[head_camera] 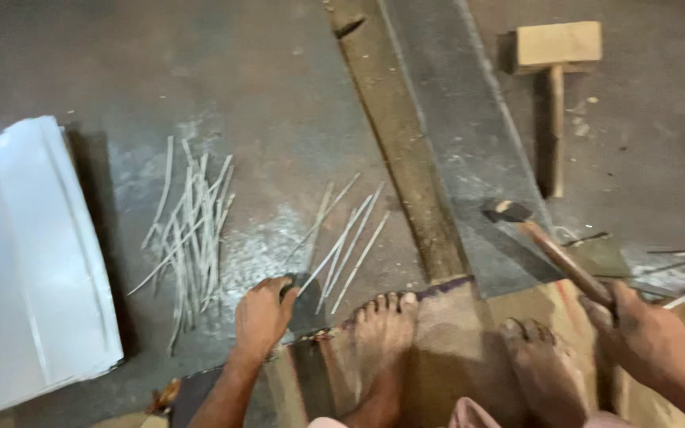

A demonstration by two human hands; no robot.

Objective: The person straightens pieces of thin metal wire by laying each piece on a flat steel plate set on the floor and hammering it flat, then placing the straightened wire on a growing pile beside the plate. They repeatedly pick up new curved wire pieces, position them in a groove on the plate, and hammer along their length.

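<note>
The left hand (263, 313) pinched one metal strip (328, 255) on the floor (279, 95), among about five strips just ahead of the left foot (382, 333). The right hand (644, 337) gripped a hammer (552, 252), raised. Holding the strip flat and fingers clear would serve best. A larger pile (188, 230) lay left, beside one white sheet (25, 261); one mallet (556, 71) lay beyond one long bar (402, 150).

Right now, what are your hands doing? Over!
Left hand on floor, touching thin pale metal strips. Right hand gripping wooden-handled hammer. Long rusty metal bar lies between them.
</note>
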